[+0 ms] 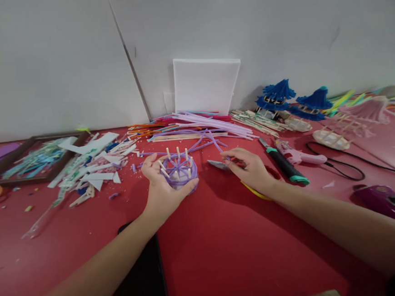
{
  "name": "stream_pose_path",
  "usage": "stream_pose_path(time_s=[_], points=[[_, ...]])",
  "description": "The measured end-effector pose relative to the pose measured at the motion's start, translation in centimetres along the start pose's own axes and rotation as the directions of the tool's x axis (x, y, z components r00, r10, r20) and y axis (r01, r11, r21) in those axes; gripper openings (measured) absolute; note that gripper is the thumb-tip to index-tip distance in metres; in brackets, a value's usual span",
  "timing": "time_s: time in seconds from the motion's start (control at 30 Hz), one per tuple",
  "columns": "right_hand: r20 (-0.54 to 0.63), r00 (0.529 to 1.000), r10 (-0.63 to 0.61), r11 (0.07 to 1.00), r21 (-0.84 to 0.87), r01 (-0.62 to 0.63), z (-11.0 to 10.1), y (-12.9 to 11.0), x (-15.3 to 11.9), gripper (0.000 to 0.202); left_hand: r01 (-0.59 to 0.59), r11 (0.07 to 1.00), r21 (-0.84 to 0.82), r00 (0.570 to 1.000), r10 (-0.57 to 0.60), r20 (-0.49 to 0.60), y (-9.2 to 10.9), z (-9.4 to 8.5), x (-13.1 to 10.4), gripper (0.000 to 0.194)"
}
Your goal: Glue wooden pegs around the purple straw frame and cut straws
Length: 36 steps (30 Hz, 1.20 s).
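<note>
My left hand (159,183) is wrapped round a small round frame (193,171) of purple pipe cleaner with short upright wooden sticks around it. Purple strands cross over its middle, and its base is partly hidden by my thumb. To the right, my right hand (248,166) pinches the end of a purple pipe cleaner (215,141) that slants up toward the pile behind. Under that hand is a pair of scissors (217,164) with a yellow-edged handle, partly covered; whether the hand touches them I cannot tell.
Pipe cleaners (212,123) lie along the wall. Paper scraps (100,177) and a brown frame (18,181) are on the left. Right are a cutter knife (286,166), pink glue gun (301,157), black cable, purple device (386,201) and blue-roofed models (277,96). A black phone-like slab (142,280) lies in front.
</note>
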State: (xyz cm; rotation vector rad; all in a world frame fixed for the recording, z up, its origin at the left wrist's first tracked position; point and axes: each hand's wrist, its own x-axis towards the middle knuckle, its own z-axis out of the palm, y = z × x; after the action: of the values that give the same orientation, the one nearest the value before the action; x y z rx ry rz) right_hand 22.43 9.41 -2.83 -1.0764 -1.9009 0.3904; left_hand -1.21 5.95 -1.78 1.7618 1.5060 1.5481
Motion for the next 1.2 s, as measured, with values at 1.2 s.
stream_pose_path(time_s=[1.2], points=[[0.199,0.881,-0.429,0.892,-0.064,0.448,0.8,-5.9,-3.0,0.02,-0.371,0.922,0.106,0.839,0.284,0.464,1.5,-1.1,-1.4,0.07]])
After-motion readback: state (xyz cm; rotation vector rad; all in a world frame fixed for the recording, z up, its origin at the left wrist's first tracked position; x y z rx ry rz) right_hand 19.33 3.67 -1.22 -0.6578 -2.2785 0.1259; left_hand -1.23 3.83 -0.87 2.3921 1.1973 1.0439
